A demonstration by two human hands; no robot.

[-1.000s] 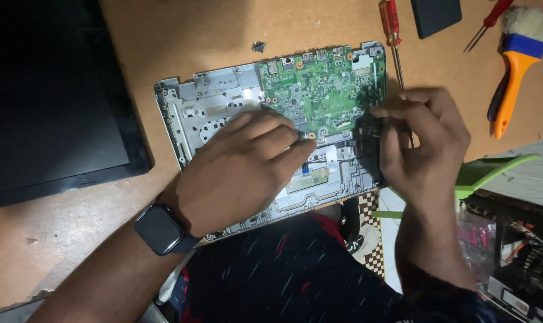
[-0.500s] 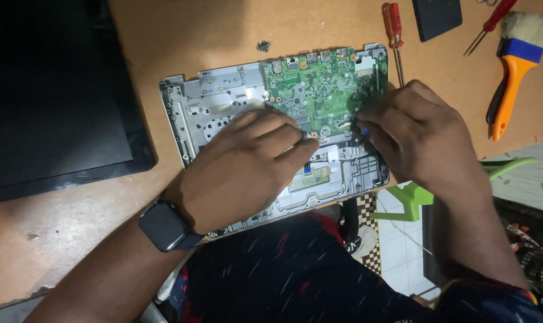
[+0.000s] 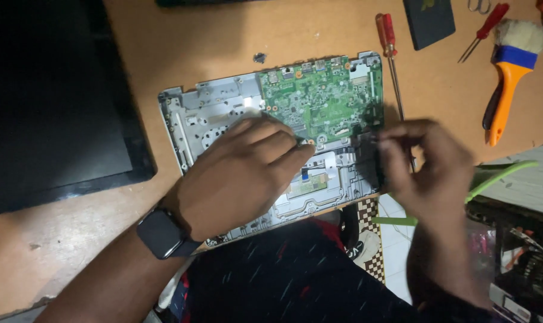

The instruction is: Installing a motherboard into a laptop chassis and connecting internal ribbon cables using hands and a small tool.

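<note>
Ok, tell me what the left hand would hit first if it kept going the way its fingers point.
The left hand points up and right across the open laptop base. Its fingertips already sit by the green circuit board, so that board likely comes first; whether they touch it is unclear.

A person's bare-sleeved left arm is wearing a black square smartwatch (image 3: 161, 232), at seven o'clock; dark speckled clothing (image 3: 295, 281) is showing below.
</note>
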